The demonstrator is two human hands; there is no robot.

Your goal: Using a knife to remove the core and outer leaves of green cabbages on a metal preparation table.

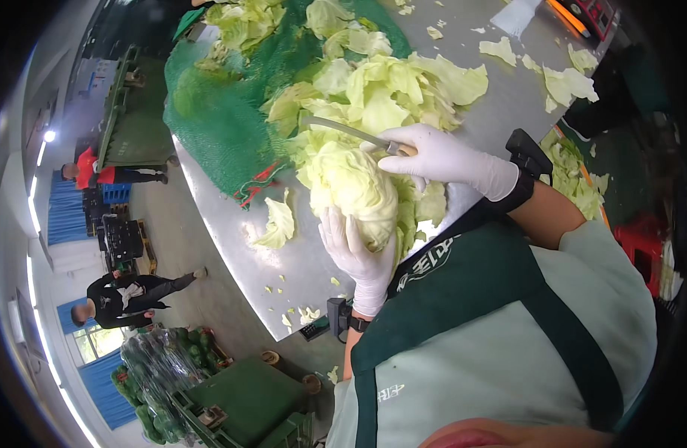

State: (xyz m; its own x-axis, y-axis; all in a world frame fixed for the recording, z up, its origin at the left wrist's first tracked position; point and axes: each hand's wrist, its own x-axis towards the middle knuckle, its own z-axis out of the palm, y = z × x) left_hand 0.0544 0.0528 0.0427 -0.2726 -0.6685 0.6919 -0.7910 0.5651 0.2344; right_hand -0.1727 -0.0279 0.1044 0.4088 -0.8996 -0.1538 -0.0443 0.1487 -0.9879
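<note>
A pale green cabbage head (351, 182) rests among loose leaves near the edge of a metal table (225, 224). My left hand (357, 252), in a white glove, cups its near side with the fingers spread over the leaves. In my gloved right hand (433, 157) is the handle of a knife (349, 130) with a narrow, slightly curved blade, which reaches leftward above the cabbage. Beyond the head lies a heap of trimmed cabbage leaves (388, 89). A green mesh bag (214, 129) with red ties spreads beside that heap.
Leaf scraps (567, 84) are scattered on the tabletop. An orange-and-black tool (567, 18) and a red device (595, 14) lie at the far corner. Leaves fill a container (567, 168) below the right edge. Two people (125, 299) are off to the left, near green carts (248, 397).
</note>
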